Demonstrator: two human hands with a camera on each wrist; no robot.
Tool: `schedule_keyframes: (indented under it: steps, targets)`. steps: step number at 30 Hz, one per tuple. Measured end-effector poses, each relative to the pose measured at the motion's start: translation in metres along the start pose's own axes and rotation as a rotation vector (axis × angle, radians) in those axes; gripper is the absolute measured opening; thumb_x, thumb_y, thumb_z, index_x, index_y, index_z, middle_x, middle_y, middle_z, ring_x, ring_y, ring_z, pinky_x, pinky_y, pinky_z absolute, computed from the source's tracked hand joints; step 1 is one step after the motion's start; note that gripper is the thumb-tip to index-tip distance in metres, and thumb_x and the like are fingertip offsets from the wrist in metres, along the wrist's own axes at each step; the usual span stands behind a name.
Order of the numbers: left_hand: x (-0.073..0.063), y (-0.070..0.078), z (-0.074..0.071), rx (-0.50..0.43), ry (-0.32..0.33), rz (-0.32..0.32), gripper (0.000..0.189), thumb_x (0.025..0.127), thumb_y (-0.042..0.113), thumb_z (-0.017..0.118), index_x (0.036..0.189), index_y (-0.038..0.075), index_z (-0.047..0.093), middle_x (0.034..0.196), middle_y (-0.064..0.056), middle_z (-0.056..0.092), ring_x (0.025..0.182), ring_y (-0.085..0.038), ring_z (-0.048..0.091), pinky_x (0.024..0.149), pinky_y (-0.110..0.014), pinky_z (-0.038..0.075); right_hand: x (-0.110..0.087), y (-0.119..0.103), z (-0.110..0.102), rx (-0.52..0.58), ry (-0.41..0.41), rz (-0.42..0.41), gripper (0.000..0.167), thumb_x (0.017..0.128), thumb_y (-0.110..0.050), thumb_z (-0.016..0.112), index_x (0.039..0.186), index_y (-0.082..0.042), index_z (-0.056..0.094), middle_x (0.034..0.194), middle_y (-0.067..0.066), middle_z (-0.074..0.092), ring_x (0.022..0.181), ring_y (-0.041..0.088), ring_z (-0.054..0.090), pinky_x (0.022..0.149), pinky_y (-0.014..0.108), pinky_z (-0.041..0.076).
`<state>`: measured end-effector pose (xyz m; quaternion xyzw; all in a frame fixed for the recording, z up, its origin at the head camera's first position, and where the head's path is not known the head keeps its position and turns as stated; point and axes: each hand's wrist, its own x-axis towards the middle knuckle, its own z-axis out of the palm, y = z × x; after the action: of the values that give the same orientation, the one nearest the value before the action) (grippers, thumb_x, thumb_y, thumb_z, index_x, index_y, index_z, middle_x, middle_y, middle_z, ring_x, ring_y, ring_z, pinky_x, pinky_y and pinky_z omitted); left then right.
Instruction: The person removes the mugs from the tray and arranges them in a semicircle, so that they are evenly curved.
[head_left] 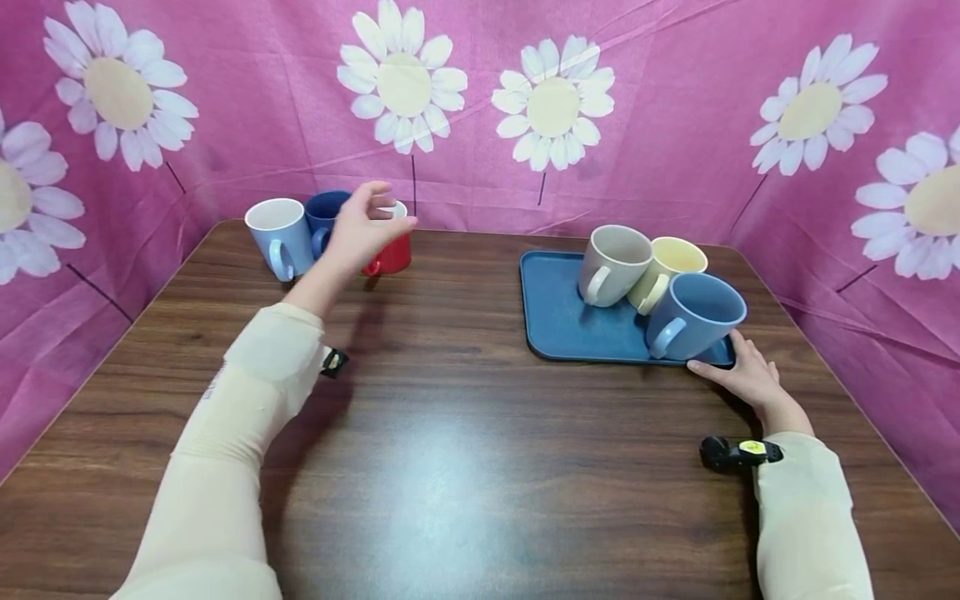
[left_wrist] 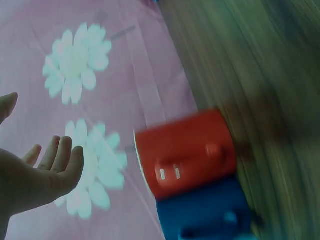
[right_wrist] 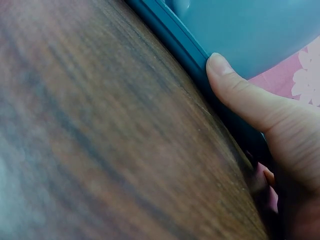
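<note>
My left hand (head_left: 365,227) is raised over the red mug (head_left: 395,252), thumb and fingers apart with nothing between them. In the left wrist view a gap shows between that hand (left_wrist: 42,177) and the red mug (left_wrist: 187,152). Beside the red mug stand a dark blue mug (head_left: 322,212) and a light blue mug (head_left: 280,231). My right hand (head_left: 750,375) grips the near right corner of a blue tray (head_left: 555,325), its thumb (right_wrist: 235,87) along the front rim. On the tray stand a grey-beige mug (head_left: 617,265), a yellow mug (head_left: 678,254) and a grey-blue mug (head_left: 693,317).
The wooden table (head_left: 465,433) ends at the back against a pink cloth (head_left: 480,192) printed with white flowers. A black wrist camera (head_left: 738,452) sits at the right wrist, and another (head_left: 333,362) shows by the left sleeve.
</note>
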<state>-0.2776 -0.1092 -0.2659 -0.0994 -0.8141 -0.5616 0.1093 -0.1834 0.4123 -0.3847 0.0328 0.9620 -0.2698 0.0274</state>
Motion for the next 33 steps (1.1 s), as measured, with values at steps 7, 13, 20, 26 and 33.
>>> schedule_keyframes:
  steps: [7,13,20,26,33]
  targets:
    - [0.003,0.006,0.045,0.007,-0.107,0.081,0.056,0.072,0.014,0.069,0.119,0.001,0.041,0.112,-0.015,0.050,0.100,-0.023,0.050,0.083,-0.032,0.040,0.001,0.001,0.000,0.000,0.000,0.002,0.096,0.077,-0.046,0.057,0.135,0.000,-0.003,0.131,0.037,0.005,0.120,0.047,-0.007,0.086,0.063,-0.011]
    - [0.006,0.008,0.075,0.014,-0.150,0.090,0.054,0.074,0.017,0.068,0.120,0.004,0.043,0.111,-0.012,0.052,0.100,-0.024,0.049,0.081,-0.029,0.041,0.003,-0.001,0.000,0.002,-0.001,0.002,0.096,0.077,-0.047,0.056,0.135,0.000,-0.004,0.131,0.037,0.006,0.121,0.047,-0.007,0.086,0.063,-0.010]
    - [0.005,0.011,0.108,-0.047,-0.191,0.100,0.054,0.073,0.015,0.069,0.119,0.004,0.044,0.109,-0.012,0.054,0.096,-0.022,0.051,0.079,-0.028,0.041,0.005,-0.003,-0.003,0.007,-0.001,0.001,0.096,0.077,-0.047,0.057,0.136,-0.001,-0.003,0.131,0.037,0.006,0.121,0.046,-0.007,0.086,0.062,-0.011]
    - [0.002,0.013,0.134,-0.112,-0.238,0.118,0.052,0.073,0.013,0.069,0.118,0.004,0.044,0.106,-0.012,0.053,0.095,-0.022,0.050,0.080,-0.026,0.040,0.003,-0.002,-0.002,0.005,-0.006,0.005,0.096,0.077,-0.047,0.057,0.136,-0.001,-0.004,0.131,0.037,0.006,0.121,0.046,-0.007,0.086,0.062,-0.011]
    - [-0.002,0.020,0.165,-0.150,-0.262,0.072,0.043,0.074,0.012,0.068,0.112,0.003,0.050,0.102,-0.011,0.056,0.093,-0.022,0.052,0.075,-0.021,0.041,-0.001,-0.001,-0.003,0.012,-0.007,0.015,0.096,0.077,-0.047,0.057,0.136,0.000,-0.004,0.131,0.037,0.005,0.121,0.046,-0.008,0.087,0.061,-0.012]
